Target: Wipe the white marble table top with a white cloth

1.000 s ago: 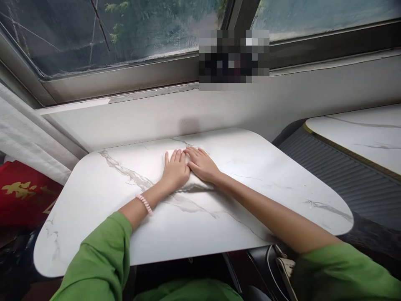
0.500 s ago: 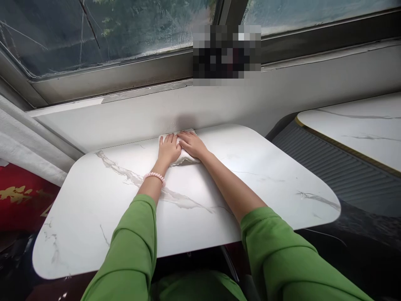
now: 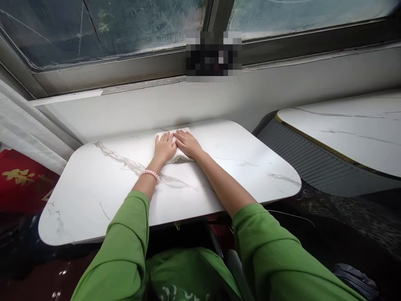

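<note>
A folded off-white cloth [image 3: 179, 156] lies flat near the far edge of the white marble-patterned table [image 3: 106, 179]. My left hand [image 3: 165, 147] presses on the left part of it, palm down, with the fingers stretched forward. On the cloth's right part rests my right hand [image 3: 188, 144], also flat, its fingertips pointing to the left and meeting the left hand's thumb side. Neither hand wraps round the cloth; parts of it are hidden beneath them. A pink coiled band [image 3: 150, 175] circles my left wrist.
Behind the table rise a white wall [image 3: 131, 113] and a metal-framed window [image 3: 109, 75]. A white curtain [image 3: 28, 125] hangs at the left above a red bag-like item [image 3: 19, 175] with gold markings. Another marble-patterned table [image 3: 344, 125] with a ribbed grey side stands at the right.
The view has shifted, so the table appears a little higher and shorter at the front. Both hands stay flat on the cloth, near the table's far edge.
</note>
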`<state>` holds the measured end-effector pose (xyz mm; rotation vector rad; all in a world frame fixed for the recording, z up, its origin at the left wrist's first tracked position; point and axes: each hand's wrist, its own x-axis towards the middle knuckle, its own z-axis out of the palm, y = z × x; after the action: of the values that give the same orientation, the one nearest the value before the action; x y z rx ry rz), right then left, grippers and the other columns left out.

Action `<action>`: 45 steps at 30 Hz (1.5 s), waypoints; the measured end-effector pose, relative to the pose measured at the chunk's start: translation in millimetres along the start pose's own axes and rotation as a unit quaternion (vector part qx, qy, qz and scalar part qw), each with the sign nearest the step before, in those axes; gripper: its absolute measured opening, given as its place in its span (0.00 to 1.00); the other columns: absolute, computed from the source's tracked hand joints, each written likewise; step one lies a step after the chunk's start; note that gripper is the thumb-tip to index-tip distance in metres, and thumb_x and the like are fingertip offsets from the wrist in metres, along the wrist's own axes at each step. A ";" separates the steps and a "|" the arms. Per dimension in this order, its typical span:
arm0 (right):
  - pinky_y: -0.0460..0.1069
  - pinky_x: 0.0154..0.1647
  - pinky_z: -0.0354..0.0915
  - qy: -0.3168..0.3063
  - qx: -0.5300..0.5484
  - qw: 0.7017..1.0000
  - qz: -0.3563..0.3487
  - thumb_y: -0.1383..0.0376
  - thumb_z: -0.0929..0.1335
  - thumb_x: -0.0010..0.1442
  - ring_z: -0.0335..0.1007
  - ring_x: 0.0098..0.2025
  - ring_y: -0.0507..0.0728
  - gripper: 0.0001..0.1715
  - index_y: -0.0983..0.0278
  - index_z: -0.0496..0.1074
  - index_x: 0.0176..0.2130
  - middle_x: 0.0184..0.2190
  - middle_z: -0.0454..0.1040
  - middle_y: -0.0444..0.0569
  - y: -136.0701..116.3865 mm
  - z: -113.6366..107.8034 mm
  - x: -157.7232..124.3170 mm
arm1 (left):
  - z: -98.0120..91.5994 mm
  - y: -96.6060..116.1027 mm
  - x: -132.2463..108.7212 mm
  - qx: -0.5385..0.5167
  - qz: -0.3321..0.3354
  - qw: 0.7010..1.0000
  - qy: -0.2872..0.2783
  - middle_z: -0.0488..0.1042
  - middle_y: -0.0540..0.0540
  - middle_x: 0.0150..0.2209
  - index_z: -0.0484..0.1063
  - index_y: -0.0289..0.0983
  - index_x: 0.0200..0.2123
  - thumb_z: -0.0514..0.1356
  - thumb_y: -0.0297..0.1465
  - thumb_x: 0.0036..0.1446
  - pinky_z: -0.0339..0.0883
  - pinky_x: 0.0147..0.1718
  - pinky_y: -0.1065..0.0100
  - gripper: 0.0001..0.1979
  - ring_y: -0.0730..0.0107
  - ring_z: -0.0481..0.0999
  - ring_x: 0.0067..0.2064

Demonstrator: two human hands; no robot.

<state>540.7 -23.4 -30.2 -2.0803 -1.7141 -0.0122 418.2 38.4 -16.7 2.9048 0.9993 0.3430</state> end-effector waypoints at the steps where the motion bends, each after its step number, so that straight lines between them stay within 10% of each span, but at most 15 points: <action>1: 0.60 0.67 0.47 -0.001 -0.002 1.000 -0.003 0.64 0.54 0.64 0.50 0.67 0.60 0.31 0.68 0.62 0.62 0.65 0.58 0.54 -1.3 -1.0 -5.1 | -0.7 2.3 -4.9 0.000 -0.002 1.000 -0.001 0.55 0.42 0.67 0.56 0.34 0.64 0.40 0.32 0.66 0.39 0.66 0.52 0.25 0.64 0.52 0.67; 26: 0.61 0.68 0.48 0.009 -0.016 0.999 -0.045 0.62 0.54 0.64 0.50 0.68 0.58 0.30 0.58 0.57 0.64 0.65 0.58 0.47 12.9 -55.4 -203.3 | -19.6 139.8 -152.4 0.012 0.057 0.997 -0.052 0.49 0.34 0.68 0.51 0.25 0.66 0.38 0.36 0.67 0.34 0.65 0.44 0.29 0.54 0.45 0.69; 32: 0.61 0.66 0.49 -0.017 -0.046 0.999 -0.013 0.62 0.55 0.63 0.49 0.68 0.60 0.31 0.62 0.57 0.63 0.66 0.58 0.51 31.9 -50.5 -165.4 | -13.0 121.0 -103.9 -0.011 0.090 0.993 -0.070 0.51 0.38 0.68 0.52 0.29 0.65 0.40 0.36 0.66 0.34 0.66 0.48 0.28 0.58 0.47 0.69; 45: 0.60 0.64 0.50 0.001 -0.043 0.999 -0.023 0.68 0.54 0.59 0.54 0.64 0.62 0.31 0.69 0.62 0.60 0.62 0.63 0.57 107.0 -30.7 12.4 | 26.1 75.8 73.2 -0.028 0.023 0.999 -0.001 0.56 0.39 0.66 0.56 0.30 0.64 0.42 0.32 0.65 0.36 0.66 0.51 0.26 0.62 0.52 0.67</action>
<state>651.8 -36.4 -34.1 -2.1014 -1.7888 -0.1039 525.8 24.0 -19.0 2.8815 0.9100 0.3637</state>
